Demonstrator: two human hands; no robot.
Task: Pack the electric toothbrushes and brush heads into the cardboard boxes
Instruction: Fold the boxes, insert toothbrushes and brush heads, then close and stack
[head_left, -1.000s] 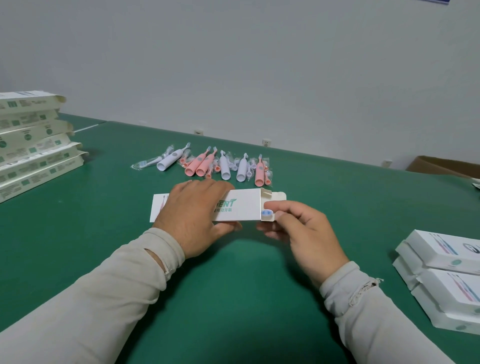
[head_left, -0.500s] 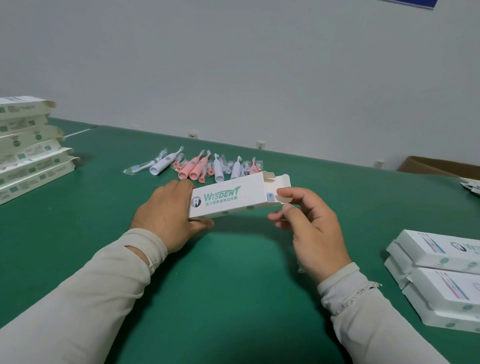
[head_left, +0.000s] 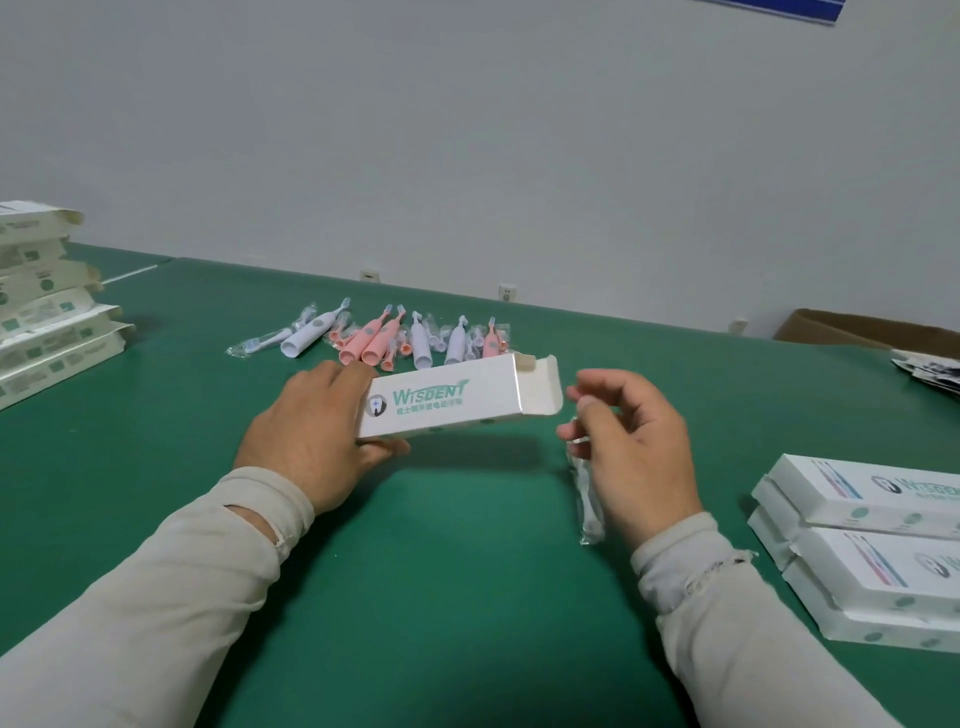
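Fingers (head_left: 589, 415) of your right hand (head_left: 636, 457) were curled, and they seemed to pinch the top of a wrapped brush head (head_left: 589, 499) that hung down beside your palm. Your left hand (head_left: 311, 431) gripped the far end of the box (head_left: 447, 402), thumb underneath and fingers over the top, holding it off the green table (head_left: 467, 597) with its open flap (head_left: 545, 387) turned toward your right hand. Hand and flap stood near each other but apart.

Several things could have gone wrong from there. You held the brush head only at its top, so the slippery wrap might have slid out of that pinch and dropped to the table. It hung roughly upright while the box lay nearly level, so unless you turned it to line up, its tip would likely have caught the flap or the box's edge and bent the cardboard. The box was gripped at one end only; a push at the open end could have tipped it or folded the flap shut across the mouth. I could not tell whether a toothbrush already lay inside. More toothbrushes (head_left: 384, 340) waited in a row behind the box, with stacked boxes (head_left: 47, 322) at your left and packed boxes (head_left: 872, 535) at your right.
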